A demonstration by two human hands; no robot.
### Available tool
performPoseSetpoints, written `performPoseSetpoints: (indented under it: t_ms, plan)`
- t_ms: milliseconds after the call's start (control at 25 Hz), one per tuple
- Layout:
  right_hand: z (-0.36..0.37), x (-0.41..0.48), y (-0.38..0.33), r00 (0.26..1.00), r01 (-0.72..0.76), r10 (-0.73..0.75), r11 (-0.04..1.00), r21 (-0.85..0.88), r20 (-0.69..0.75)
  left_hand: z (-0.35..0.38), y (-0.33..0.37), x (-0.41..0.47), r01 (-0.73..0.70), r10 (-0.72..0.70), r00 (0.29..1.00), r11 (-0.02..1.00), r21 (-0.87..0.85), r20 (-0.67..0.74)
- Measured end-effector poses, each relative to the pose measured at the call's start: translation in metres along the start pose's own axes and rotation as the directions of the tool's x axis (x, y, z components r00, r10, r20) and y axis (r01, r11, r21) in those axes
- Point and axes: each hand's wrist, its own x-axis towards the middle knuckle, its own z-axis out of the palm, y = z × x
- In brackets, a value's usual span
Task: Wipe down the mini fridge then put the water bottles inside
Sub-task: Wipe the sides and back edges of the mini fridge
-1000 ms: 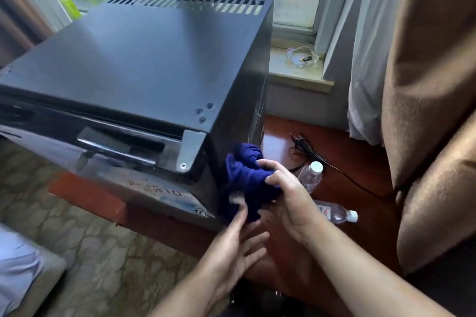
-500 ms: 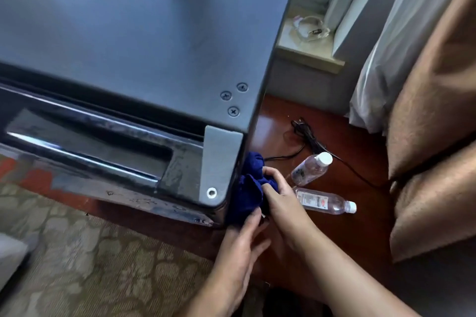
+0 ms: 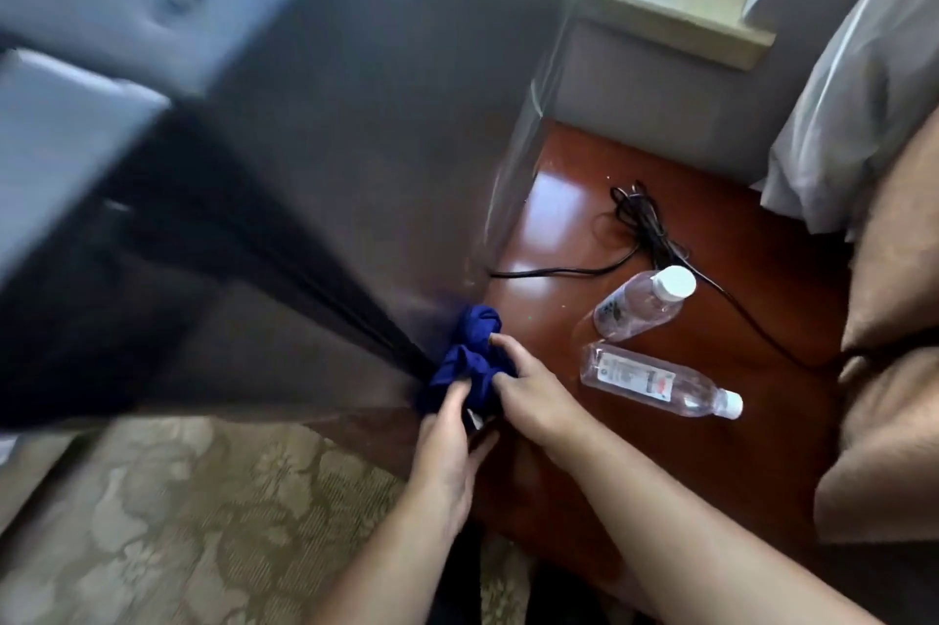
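Observation:
The black mini fridge fills the left and centre of the view, blurred, its door shut. A bunched blue cloth is pressed against the lower right side of the fridge near its front corner. My right hand grips the cloth from the right. My left hand touches the cloth's lower edge with its fingertips. Two clear water bottles with white caps lie on the red wooden surface to the right: one farther back, one nearer.
A black power cord trails across the wood behind the bottles. A brown armchair stands at the right, a pale curtain above it. A window sill holds a clear plastic wrapper. Patterned carpet lies at the lower left.
My head has dropped and swung right, so the fridge's right side now fills the view. Both hands and the cloth have slid down toward the fridge's bottom corner. The bottles have not moved.

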Motion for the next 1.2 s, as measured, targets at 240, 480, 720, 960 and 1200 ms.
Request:
performPoseSetpoints:
  t_ms: [240,480,720,960,1200]
  plan:
    - [-0.030,-0.008,-0.021,0.974,0.186,-0.189,0.982,-0.037,-0.127,0.046,-0.005,-0.013,-0.017,0.046,0.995,0.952,-0.305,0.088]
    - [-0.093,-0.063,-0.112,0.677,0.668,-0.676,0.731,-0.142,-0.292,0.111,0.056,-0.096,-0.218,0.366,0.882,0.876,-0.431,0.297]
    - [-0.112,-0.059,-0.122,0.695,0.653,-0.679,0.734,-0.189,-0.237,0.131,0.063,-0.107,-0.242,0.379,0.876,0.881,-0.408,0.299]
    - [-0.063,0.003,-0.037,0.975,0.218,-0.219,0.949,-0.230,0.020,0.095,0.010,-0.025,-0.034,0.043,0.999,0.952,-0.306,0.021]
    - [-0.059,0.021,-0.020,0.960,0.197,-0.234,0.955,-0.221,-0.154,0.097,-0.006,0.010,0.021,-0.012,1.000,0.930,-0.366,0.027]
